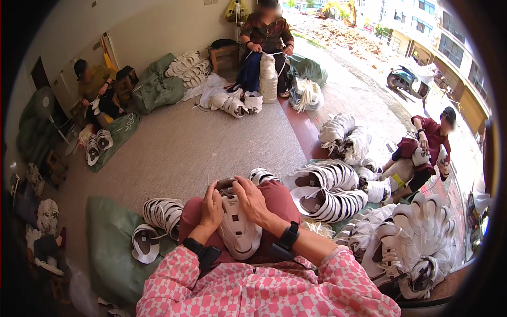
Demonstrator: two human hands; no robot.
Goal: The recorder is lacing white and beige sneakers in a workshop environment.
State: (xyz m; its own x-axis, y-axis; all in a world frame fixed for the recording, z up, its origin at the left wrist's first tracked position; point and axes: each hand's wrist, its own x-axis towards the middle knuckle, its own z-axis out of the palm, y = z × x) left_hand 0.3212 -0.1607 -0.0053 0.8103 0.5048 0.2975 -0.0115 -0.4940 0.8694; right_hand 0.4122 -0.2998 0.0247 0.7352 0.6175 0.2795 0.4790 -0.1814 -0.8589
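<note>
A white shoe upper with small dark cut-outs rests across my lap, its rounded toe end toward me. My left hand grips its far, brown-lined collar from the left side. On the other side of that collar, my right hand is closed round the edge, fingers curled over it. The undersides of both grips are hidden. Beside my left knee lies a row of nested white shoe uppers, with a single upper just in front of it. Another upper shows beyond my right knee.
To my right are stacked white uppers and a larger heap. A green sack lies at my left. Co-workers sit at the far left, ahead and at right, handling uppers. A scooter stands outside.
</note>
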